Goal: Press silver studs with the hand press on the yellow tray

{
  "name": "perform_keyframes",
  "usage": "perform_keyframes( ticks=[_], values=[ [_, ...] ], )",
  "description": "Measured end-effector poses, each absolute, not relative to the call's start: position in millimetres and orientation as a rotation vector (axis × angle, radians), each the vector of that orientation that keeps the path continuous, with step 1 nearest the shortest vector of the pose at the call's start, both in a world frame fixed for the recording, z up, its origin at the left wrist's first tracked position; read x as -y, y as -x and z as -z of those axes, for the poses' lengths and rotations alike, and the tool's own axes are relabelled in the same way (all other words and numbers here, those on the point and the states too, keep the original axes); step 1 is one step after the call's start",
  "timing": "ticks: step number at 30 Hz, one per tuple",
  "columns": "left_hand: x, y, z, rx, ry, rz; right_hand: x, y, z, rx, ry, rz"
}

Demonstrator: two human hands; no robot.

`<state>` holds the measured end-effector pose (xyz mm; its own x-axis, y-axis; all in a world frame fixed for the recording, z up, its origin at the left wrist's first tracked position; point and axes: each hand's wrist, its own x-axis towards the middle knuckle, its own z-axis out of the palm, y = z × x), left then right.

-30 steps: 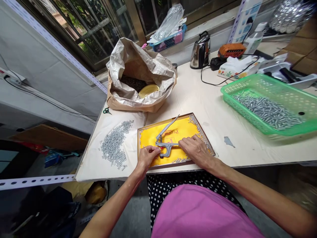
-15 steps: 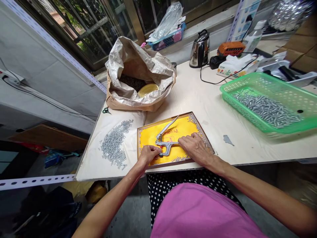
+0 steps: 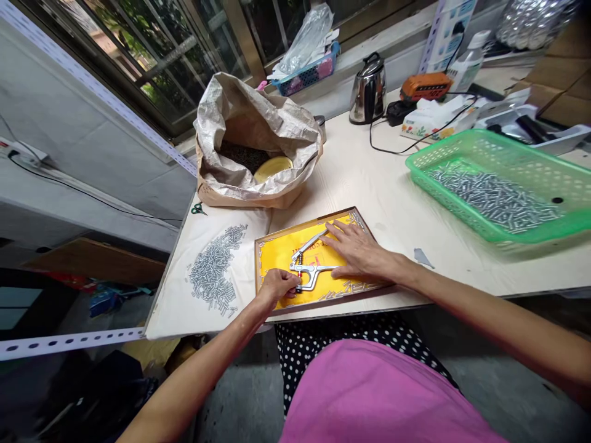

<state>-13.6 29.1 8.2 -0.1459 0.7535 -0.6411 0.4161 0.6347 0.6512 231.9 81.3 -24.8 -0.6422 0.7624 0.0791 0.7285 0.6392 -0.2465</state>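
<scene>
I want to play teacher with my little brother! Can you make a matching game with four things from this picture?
Things:
1. Lever-handled pliers
2. Electric kettle
3. Scissors
4. Plastic basket

Clues:
A. On the table, beside the open sack
B. Green, with small metal pins inside
C. Over the yellow sheet in the shallow tray
D. Shiny metal with a black handle

Right pairs: 1-C, 2-D, 3-A, 4-B
</scene>
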Motion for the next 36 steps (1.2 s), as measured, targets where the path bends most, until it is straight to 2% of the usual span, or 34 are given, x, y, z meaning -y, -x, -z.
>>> perform_keyframes(
  ticks=[4,14,19,22,27,31,36],
  values=[
    [-27.8,11.5,-9.6,-1.790,-0.961,-0.391,-107.6,-229.7,22.5,2.813,1.157,-0.409],
    [-25.7,12.3,-8.8,-1.836,-1.058,-0.283,-101.5,-224.6,6.2,2.860,1.180,-0.315],
    [-11.6,5.9,-6.1,-1.977,-1.885,-0.314,-90.6,-225.3,3.8,2.818,1.173,-0.366],
    [-19.0,-8.0,-2.6,-1.715,-2.366,-0.318,-84.8,-226.0,2.6,2.784,1.171,-0.380],
    [-57.9,-26.5,2.5,-1.293,-2.631,-0.087,-80.8,-229.7,3.5,2.764,1.181,-0.363],
    [-75.8,-28.8,1.0,-1.230,-2.693,0.042,-79.8,-230.4,5.9,2.743,1.253,-0.343],
    [-77.6,-28.5,-0.8,-1.255,-2.669,0.033,-81.0,-223.0,4.8,2.760,1.286,-0.327]
  ],
)
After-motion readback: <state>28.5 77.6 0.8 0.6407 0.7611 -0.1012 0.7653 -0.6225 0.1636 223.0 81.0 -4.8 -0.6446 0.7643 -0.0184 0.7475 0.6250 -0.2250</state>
